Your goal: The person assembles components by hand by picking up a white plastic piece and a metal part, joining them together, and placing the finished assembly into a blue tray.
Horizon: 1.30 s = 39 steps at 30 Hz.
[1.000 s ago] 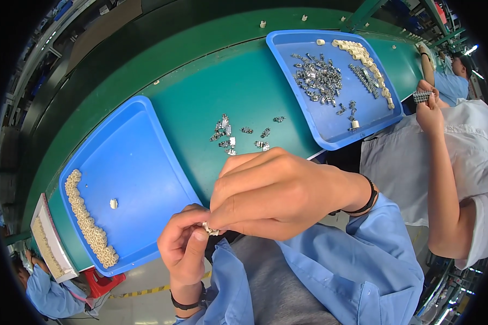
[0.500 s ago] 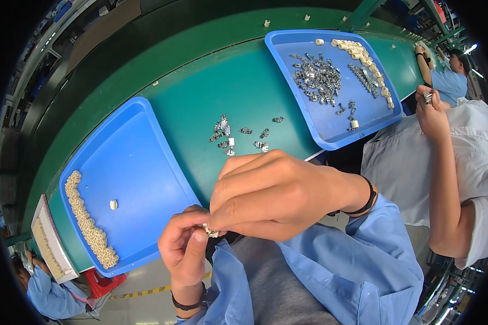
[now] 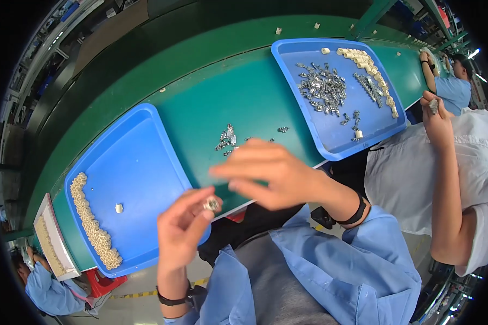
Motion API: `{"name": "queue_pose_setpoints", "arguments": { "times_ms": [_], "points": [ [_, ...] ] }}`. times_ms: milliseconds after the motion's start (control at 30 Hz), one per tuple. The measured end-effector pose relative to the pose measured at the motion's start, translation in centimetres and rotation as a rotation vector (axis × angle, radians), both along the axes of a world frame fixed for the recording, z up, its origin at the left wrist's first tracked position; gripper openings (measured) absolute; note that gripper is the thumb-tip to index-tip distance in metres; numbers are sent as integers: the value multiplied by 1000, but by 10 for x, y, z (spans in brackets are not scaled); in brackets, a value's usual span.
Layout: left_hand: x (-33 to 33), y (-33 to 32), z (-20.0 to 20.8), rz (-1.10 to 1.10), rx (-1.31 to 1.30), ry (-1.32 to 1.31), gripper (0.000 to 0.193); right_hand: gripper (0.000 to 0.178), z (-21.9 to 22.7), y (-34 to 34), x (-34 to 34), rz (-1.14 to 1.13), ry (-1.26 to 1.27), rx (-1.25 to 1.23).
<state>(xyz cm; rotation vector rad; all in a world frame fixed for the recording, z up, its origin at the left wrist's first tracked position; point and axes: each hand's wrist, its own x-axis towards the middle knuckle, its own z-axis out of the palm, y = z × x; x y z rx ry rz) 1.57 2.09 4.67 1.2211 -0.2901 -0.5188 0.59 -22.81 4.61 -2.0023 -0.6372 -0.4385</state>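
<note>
Between the thumb and fingers of my left hand [image 3: 180, 223] sits a small cream cylindrical part [image 3: 211, 204] with metal showing in its end. My right hand [image 3: 274, 170] is apart from it, a little blurred, its fingers stretched out and nothing visible in them. It hovers over the green bench by a loose group of small metal clips [image 3: 229, 136], hiding some of them. Left of my hands, a blue tray [image 3: 171, 138] holds rows of cream parts [image 3: 89, 222] along its left side and one single cream part [image 3: 119, 208].
At the right, another blue tray [image 3: 303, 116] carries a heap of metal clips [image 3: 324, 89] and cream cylinders [image 3: 366, 62]. A co-worker's hand [image 3: 438, 122] holds a metallic piece beside it. A white box [image 3: 44, 216] of cream parts stands at the far left, near a red stool [image 3: 100, 283].
My right hand has let go of the cream part and drawn back, its fingers opening out. My left hand still holds the part, now more exposed. The view has shifted slightly.
</note>
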Motion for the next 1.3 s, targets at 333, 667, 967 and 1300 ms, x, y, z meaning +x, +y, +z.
{"name": "queue_pose_setpoints", "arguments": {
  "times_ms": [333,667,967,1300],
  "points": [
    [243,-123,-15,88,679,-638,23,29,-71,-44,-4,-445,20,-375],
    [352,-200,-109,156,710,-776,21,19,-77,-53,0,-361,61,-302],
    [274,-130,-15,296,746,-1065,46,21,-69,-52,1,-397,59,-212],
    [179,218,-29,786,1758,-823,20,23,-65,-39,-4,-401,82,-177]
  ]
}}
